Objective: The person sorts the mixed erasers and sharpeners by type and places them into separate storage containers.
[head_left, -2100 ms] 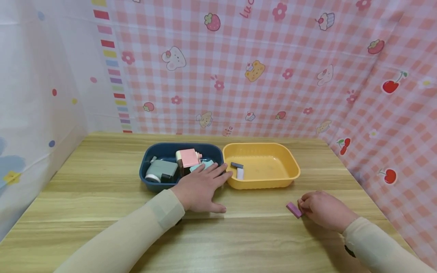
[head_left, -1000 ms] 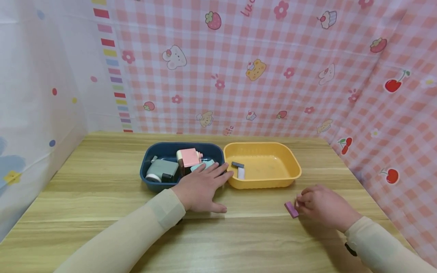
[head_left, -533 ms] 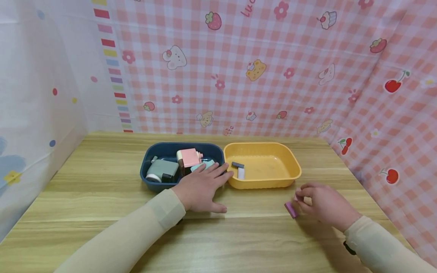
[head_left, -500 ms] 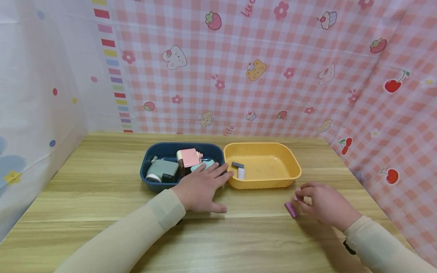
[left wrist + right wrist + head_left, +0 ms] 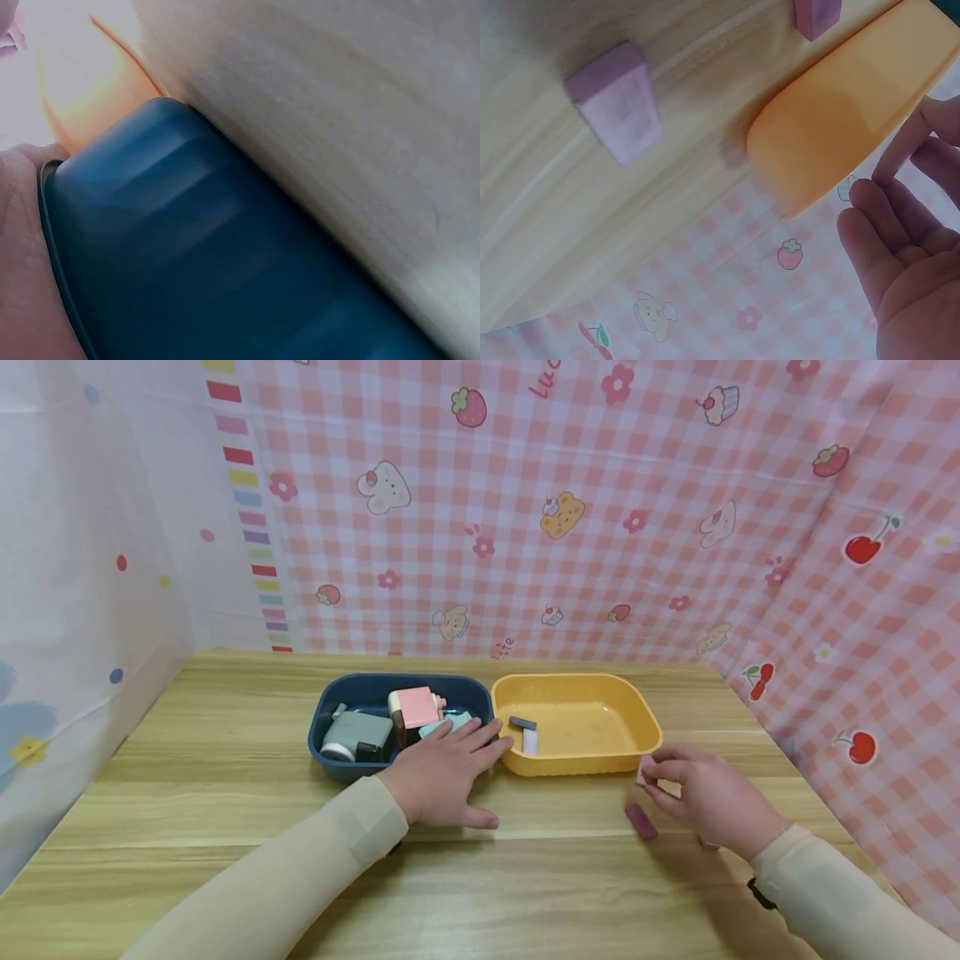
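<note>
My right hand (image 5: 712,797) pinches a small pale pink block (image 5: 643,770) between thumb and fingertips, right by the front right corner of the yellow basin (image 5: 577,765). In the right wrist view the held block is hidden behind the fingers. On the table below lies a magenta block (image 5: 641,821). A pale lilac block (image 5: 621,105) lies beside it, mostly covered by the hand in the head view. My left hand (image 5: 442,777) rests with spread fingers across the front rim of the dark blue basin (image 5: 330,768), fingertips reaching the yellow basin's left edge.
Inside the blue basin are a grey-green boxy item (image 5: 360,732), a pink boxy item with a nozzle (image 5: 415,705) and a teal piece (image 5: 459,720). A dark grey block (image 5: 522,722) and a white block (image 5: 529,742) lie in the yellow basin. Patterned cloth (image 5: 585,593) hangs behind.
My right hand has risen and moved toward the yellow basin with the pale pink block, uncovering part of another block under the wrist. The left hand has stayed in place.
</note>
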`<state>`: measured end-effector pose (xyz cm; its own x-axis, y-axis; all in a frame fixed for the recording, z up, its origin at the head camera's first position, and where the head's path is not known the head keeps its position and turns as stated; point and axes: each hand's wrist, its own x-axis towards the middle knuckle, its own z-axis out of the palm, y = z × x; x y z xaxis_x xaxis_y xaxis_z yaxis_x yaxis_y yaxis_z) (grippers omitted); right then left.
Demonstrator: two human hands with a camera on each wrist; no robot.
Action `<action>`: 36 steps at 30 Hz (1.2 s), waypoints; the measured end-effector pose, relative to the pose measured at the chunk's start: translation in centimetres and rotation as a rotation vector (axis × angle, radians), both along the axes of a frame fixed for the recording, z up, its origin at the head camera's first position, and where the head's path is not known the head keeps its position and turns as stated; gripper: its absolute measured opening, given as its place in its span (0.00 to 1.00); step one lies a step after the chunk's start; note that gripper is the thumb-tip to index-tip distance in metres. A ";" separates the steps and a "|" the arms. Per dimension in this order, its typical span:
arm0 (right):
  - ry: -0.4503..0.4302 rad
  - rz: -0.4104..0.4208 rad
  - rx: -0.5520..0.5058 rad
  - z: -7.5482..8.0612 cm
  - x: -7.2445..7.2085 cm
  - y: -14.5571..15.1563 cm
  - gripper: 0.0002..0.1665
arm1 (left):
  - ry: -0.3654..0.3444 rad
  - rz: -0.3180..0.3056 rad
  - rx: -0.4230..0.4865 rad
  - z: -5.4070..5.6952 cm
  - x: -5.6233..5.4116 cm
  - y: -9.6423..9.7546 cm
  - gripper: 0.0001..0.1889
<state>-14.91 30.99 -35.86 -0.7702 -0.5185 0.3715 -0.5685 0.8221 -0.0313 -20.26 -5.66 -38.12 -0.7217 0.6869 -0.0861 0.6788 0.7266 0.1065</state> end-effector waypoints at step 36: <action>0.051 0.047 0.026 0.8 -2.6 -2.8 0.10 | -0.009 0.005 -0.003 0.0 0.0 0.0 0.56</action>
<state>-17.48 28.18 -35.05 -0.7250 -0.5637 0.3958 -0.6071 0.7944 0.0195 -20.23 -5.66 -38.11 -0.7240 0.6831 -0.0953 0.6743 0.7301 0.1103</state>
